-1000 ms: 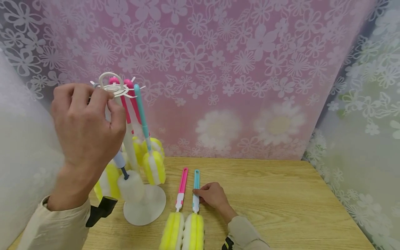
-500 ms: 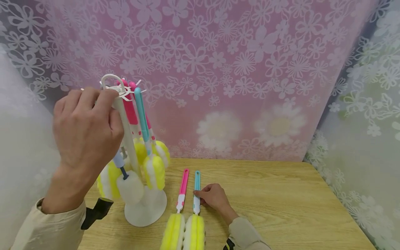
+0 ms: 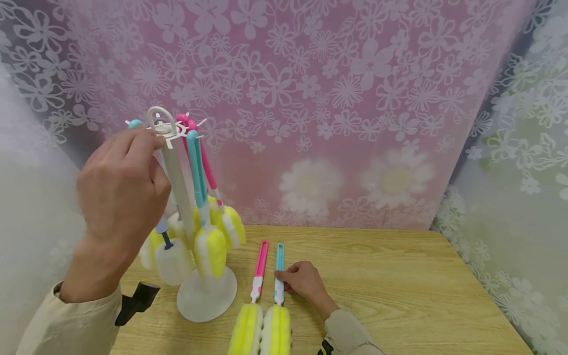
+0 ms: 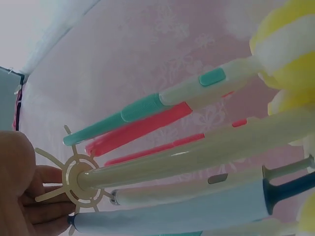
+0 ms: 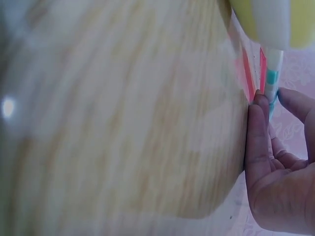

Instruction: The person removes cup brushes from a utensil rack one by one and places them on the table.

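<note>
A white rack with a round base stands on the table's left side, several sponge brushes hanging from its hooks. At its top, my left hand has curled fingers at the hook ring; their exact contact is partly hidden. A teal-handled brush hangs at the front, beside a pink-handled brush. A blue-handled brush hangs under the left hand. My right hand pinches the handle of a light blue sponge brush lying on the table. Beside it lies a pink sponge brush.
The wooden table stretches to the right of the brushes. Behind it hangs a pink flowered curtain. Pale flowered sheets enclose the sides.
The hook ring has turned, swinging the front brushes left and the right-hand ones toward me. The pink handles have shifted right. A teal handle top shows at the left. My right hand stays put.
</note>
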The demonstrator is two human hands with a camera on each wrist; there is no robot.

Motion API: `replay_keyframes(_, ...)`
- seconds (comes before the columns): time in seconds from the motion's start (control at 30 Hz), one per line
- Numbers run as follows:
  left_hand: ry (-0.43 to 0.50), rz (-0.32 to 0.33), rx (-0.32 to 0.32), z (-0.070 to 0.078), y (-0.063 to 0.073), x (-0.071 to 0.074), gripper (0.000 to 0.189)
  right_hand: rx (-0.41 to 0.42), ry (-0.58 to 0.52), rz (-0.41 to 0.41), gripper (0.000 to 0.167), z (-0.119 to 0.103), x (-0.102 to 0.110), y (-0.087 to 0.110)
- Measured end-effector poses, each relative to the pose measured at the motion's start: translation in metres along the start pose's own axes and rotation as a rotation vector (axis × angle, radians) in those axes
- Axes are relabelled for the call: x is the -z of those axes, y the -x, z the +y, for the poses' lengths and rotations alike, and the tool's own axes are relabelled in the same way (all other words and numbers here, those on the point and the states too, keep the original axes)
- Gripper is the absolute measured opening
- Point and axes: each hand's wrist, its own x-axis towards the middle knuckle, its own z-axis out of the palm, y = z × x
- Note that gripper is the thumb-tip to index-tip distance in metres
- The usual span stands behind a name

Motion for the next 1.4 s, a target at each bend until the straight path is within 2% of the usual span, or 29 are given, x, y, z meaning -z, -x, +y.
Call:
replay_keyframes(0.1, 0.002, 0.032, 0.017, -0.002, 0.000, -0.001, 0.032, 0.008, -0.025, -0.016, 0.027, 0.000, 0.000, 0.000)
replay_keyframes(0.3, -0.024, 0.062, 0.040, -0.002, -0.003, -0.004, 0.041, -0.012, -0.155, -0.062, 0.030, 0.000, 0.000, -0.001)
replay_keyframes(0.4, -0.037, 0.066, 0.052, -0.003, -0.002, -0.005, 0.038, 0.013, -0.132, -0.096, 0.030, -0.003, 0.001, 0.001)
replay_keyframes(0.5, -0.044, 0.069, 0.055, -0.004, 0.000, -0.005, 0.036, 0.065, -0.055, -0.100, 0.027, -0.012, 0.002, 0.004)
replay_keyframes(0.63, -0.044, 0.068, 0.048, -0.003, 0.002, -0.005, 0.036, 0.172, -0.030, -0.065, 0.025, -0.035, 0.005, 0.008)
replay_keyframes(0.97, -0.068, 0.074, 0.011, 0.003, 0.003, -0.006, 0.033, 0.584, -0.199, 0.016, 0.027, -0.132, 0.006, 0.037)
replay_keyframes(1.1, -0.069, 0.061, -0.007, 0.004, 0.001, -0.007, 0.034, 0.730, -0.265, 0.065, 0.024, -0.158, 0.000, 0.043)
replay_keyframes(1.23, -0.072, 0.051, -0.014, 0.005, 0.000, -0.007, 0.035, 0.897, -0.315, 0.130, 0.027, -0.184, -0.009, 0.039)
replay_keyframes(1.3, -0.072, 0.053, -0.013, 0.005, 0.000, -0.007, 0.035, 0.932, -0.305, 0.157, 0.032, -0.196, -0.012, 0.037)
replay_keyframes(1.4, -0.072, 0.053, -0.014, 0.006, -0.001, -0.007, 0.035, 0.919, -0.279, 0.176, 0.038, -0.209, -0.014, 0.035)
